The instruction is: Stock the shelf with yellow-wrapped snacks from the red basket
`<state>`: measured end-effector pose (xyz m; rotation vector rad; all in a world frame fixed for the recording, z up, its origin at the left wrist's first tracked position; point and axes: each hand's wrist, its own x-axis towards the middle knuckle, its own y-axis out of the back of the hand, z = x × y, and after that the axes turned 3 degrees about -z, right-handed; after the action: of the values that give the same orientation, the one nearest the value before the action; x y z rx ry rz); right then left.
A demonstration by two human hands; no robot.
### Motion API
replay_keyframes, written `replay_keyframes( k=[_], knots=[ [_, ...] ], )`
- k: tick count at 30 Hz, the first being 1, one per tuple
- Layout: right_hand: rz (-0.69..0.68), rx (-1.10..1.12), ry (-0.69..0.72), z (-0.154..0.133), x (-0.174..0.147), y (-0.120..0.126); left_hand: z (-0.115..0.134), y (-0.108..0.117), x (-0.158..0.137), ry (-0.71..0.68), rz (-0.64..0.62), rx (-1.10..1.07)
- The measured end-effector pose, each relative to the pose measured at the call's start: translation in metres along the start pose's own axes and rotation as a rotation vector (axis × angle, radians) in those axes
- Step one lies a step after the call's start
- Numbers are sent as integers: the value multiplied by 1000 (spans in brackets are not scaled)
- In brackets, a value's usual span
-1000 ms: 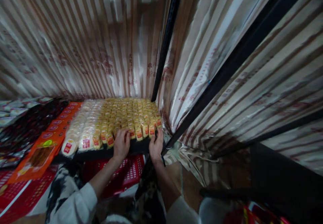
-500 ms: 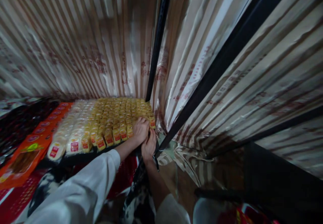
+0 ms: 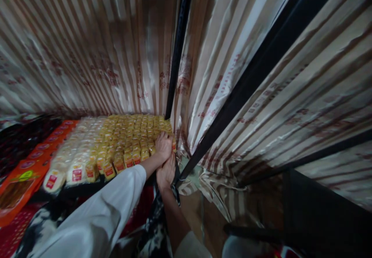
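Rows of small yellow packaged snacks (image 3: 130,134), wrapped in clear film with red labels, stand close together on a dark-edged surface. At their front right corner my left hand (image 3: 164,145) is closed, its fingers bent over the end packs. Just below it, my right hand (image 3: 166,172) reaches up to the same corner, with its fingers bent in against the end pack. Left hand and packs hide part of the right fingers. Exactly how each hand grips the pack is hard to make out in the dim light.
Left of the yellow packs are white packs (image 3: 78,161), then orange snack bags (image 3: 31,169) and dark packets (image 3: 26,141). Striped curtains (image 3: 130,56) hang behind. A black upright pole (image 3: 176,52) and a slanting pole (image 3: 232,103) stand close to the corner.
The view has shifted slightly, so the packs sit further left. My right hand has drawn a little lower and further under my left hand, which stays at the corner packs.
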<state>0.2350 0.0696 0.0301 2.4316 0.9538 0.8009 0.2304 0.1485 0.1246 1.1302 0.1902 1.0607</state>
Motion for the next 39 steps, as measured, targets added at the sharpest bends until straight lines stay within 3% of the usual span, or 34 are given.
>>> replay_keyframes(
  k=[7,16,22,26,33,39],
  knots=[
    [8,36,-41,-7,-1,9,0,7,-7,-8,-53,160],
    [81,87,-28,-15,-2,16,-21,6,-17,-142,-6,-75],
    [114,97,-24,-17,-4,19,-17,12,-15,-46,75,-101],
    [118,80,-21,-17,-3,18,-11,15,-15,17,20,-87],
    [105,69,-2,-13,-5,15,-13,19,-21,-196,-177,-25],
    [132,94,8,-16,-5,19,-16,19,-22,-346,-174,38]
  ],
)
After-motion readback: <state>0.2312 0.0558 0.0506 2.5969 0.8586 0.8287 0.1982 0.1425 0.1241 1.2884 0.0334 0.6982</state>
